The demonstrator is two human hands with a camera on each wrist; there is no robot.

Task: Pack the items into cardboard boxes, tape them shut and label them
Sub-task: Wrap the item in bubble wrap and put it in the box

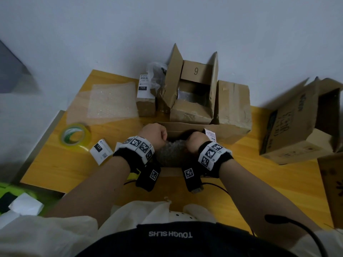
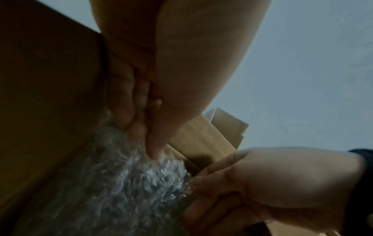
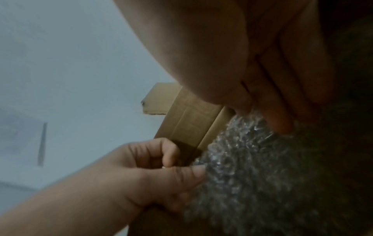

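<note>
Head view: both hands sit at frame centre over an open box (image 1: 187,127) on the wooden table (image 1: 55,164). Left hand (image 1: 154,131) and right hand (image 1: 195,140) are curled onto a bubble-wrapped bundle (image 1: 170,153) lying in the box mouth between them. At left lie a tape roll (image 1: 75,135) and a label pad (image 1: 101,151); a bubble sheet (image 1: 111,100) lies above them. Behind stands an open box marked 9 (image 1: 193,91). Another open box (image 1: 300,123) lies tipped at right.

Left wrist view: left fingers (image 2: 153,146), at upper centre, press down into the bundle (image 2: 141,183) beside a box wall (image 2: 44,103); the right hand (image 2: 272,183), lower right, pinches the wrap.

Right wrist view: right fingers (image 3: 280,121), upper right, dig into the bundle (image 3: 252,167); the left hand (image 3: 161,172), lower left, grips its edge with thumb and curled fingers.
</note>
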